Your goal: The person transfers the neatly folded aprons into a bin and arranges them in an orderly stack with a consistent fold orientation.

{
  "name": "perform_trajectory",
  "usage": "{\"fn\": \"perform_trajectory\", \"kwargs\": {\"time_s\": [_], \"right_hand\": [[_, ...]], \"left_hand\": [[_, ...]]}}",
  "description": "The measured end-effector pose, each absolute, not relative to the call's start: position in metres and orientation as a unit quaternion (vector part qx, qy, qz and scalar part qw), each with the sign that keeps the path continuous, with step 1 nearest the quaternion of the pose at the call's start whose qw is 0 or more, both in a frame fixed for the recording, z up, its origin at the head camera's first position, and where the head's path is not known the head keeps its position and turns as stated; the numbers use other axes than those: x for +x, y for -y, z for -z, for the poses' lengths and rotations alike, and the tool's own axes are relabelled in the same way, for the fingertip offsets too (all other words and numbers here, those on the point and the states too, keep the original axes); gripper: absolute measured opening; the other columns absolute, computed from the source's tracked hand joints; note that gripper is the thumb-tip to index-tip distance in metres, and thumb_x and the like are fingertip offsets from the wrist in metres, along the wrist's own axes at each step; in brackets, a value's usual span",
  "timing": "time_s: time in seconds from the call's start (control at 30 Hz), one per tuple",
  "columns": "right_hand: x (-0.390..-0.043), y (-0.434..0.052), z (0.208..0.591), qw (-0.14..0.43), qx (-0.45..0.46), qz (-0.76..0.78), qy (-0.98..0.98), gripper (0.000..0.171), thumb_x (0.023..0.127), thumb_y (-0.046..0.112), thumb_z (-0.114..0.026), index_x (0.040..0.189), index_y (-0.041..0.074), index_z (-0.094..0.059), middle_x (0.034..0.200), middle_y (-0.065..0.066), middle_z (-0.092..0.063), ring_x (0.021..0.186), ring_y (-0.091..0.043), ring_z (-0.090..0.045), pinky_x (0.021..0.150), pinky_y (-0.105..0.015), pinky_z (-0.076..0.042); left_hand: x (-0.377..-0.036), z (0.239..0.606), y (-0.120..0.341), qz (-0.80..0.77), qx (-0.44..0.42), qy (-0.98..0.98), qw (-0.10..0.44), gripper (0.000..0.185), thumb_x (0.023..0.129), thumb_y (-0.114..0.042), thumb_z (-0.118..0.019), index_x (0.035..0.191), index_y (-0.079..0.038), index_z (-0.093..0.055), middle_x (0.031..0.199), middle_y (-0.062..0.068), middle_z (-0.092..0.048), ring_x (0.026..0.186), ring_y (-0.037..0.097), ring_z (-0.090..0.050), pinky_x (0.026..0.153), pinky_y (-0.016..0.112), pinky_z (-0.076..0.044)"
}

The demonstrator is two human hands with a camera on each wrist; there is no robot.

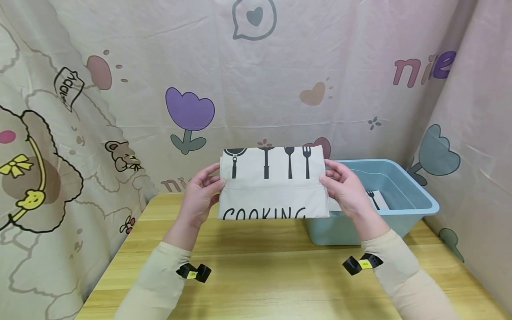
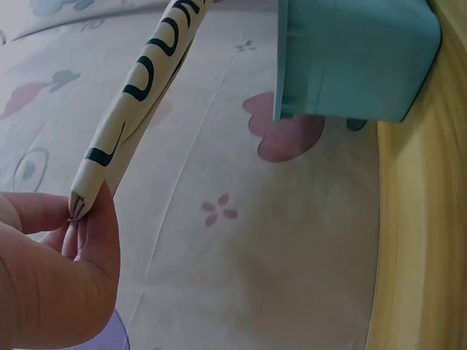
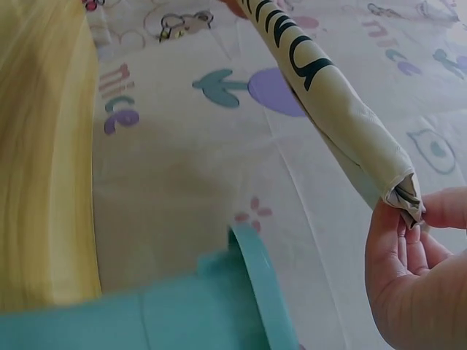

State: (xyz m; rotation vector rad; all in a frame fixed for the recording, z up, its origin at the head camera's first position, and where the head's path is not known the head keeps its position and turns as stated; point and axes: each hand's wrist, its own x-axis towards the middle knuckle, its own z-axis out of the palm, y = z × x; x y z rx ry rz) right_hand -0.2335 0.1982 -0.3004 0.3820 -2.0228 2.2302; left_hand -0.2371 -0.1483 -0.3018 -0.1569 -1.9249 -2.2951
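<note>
A folded white cloth [image 1: 274, 195], printed with black kitchen utensils and the word COOKING, is held up above the table between both hands. My left hand [image 1: 202, 191] pinches its left edge between thumb and fingers. At the right edge, my right hand [image 1: 346, 186] pinches it in the same way. Both wrist views show the cloth edge-on, its layers [image 2: 78, 204] stacked at the left end and loosely rolled together at the right end [image 3: 405, 195]. Whether the cloth has straps or other parts inside the folds is hidden.
A blue-green plastic tub [image 1: 412, 191] stands on the wooden table [image 1: 256, 275] at the right, partly behind my right hand. Inside lies another white cloth [image 1: 380, 201] with a black fork print. A patterned curtain [image 1: 256, 89] hangs behind and at both sides.
</note>
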Motion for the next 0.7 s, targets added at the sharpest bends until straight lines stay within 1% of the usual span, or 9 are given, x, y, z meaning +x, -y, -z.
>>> {"fn": "perform_trajectory", "kwargs": {"time_s": [0.1, 0.27, 0.33, 0.47, 0.57, 0.7], "right_hand": [[-0.235, -0.209, 0.297, 0.065, 0.119, -0.722, 0.678, 0.055, 0.098, 0.000, -0.057, 0.147, -0.007, -0.034, 0.101, 0.002, -0.056, 0.091, -0.010, -0.055, 0.070, -0.021, -0.055], [-0.238, -0.227, 0.292, 0.083, 0.100, -0.708, 0.694, 0.056, 0.098, 0.003, -0.060, 0.148, -0.006, -0.036, 0.102, -0.001, -0.053, 0.091, -0.010, -0.053, 0.068, -0.020, -0.055], [-0.239, -0.236, 0.290, 0.092, 0.089, -0.700, 0.703, 0.057, 0.098, 0.006, -0.061, 0.148, -0.005, -0.036, 0.104, -0.002, -0.051, 0.092, -0.011, -0.052, 0.069, -0.019, -0.055], [-0.244, -0.254, 0.286, 0.118, 0.062, -0.669, 0.731, 0.057, 0.098, 0.012, -0.061, 0.149, -0.002, -0.039, 0.107, -0.004, -0.048, 0.094, -0.013, -0.049, 0.072, -0.017, -0.055], [-0.246, -0.266, 0.285, 0.129, 0.040, -0.658, 0.741, 0.056, 0.098, 0.015, -0.062, 0.148, 0.000, -0.041, 0.108, -0.004, -0.049, 0.094, -0.014, -0.050, 0.072, -0.016, -0.055], [-0.247, -0.285, 0.283, 0.135, 0.004, -0.645, 0.752, 0.057, 0.097, 0.022, -0.064, 0.147, 0.003, -0.045, 0.109, 0.000, -0.052, 0.094, -0.013, -0.052, 0.072, -0.015, -0.054]], "left_hand": [[-0.241, 0.299, 0.136, 0.766, -0.053, 0.637, 0.070, 0.052, 0.093, 0.007, -0.061, 0.142, -0.010, -0.054, 0.106, 0.006, -0.062, 0.095, 0.017, -0.062, 0.078, 0.034, -0.058], [-0.248, 0.295, 0.115, 0.779, -0.053, 0.622, 0.065, 0.052, 0.091, 0.009, -0.062, 0.139, -0.009, -0.056, 0.100, 0.006, -0.062, 0.088, 0.015, -0.063, 0.073, 0.033, -0.058], [-0.251, 0.293, 0.105, 0.784, -0.053, 0.615, 0.063, 0.052, 0.090, 0.010, -0.062, 0.138, -0.009, -0.058, 0.099, 0.006, -0.062, 0.086, 0.014, -0.063, 0.070, 0.032, -0.058], [-0.257, 0.291, 0.083, 0.799, -0.053, 0.596, 0.056, 0.051, 0.089, 0.010, -0.063, 0.136, -0.009, -0.060, 0.101, 0.007, -0.062, 0.086, 0.015, -0.063, 0.071, 0.032, -0.059], [-0.261, 0.291, 0.066, 0.811, -0.051, 0.581, 0.051, 0.051, 0.088, 0.012, -0.063, 0.134, -0.009, -0.061, 0.101, 0.008, -0.061, 0.084, 0.016, -0.062, 0.070, 0.033, -0.059], [-0.266, 0.291, 0.043, 0.818, -0.050, 0.572, 0.040, 0.051, 0.087, 0.013, -0.063, 0.133, -0.009, -0.063, 0.100, 0.009, -0.063, 0.081, 0.016, -0.063, 0.069, 0.033, -0.060]]}}
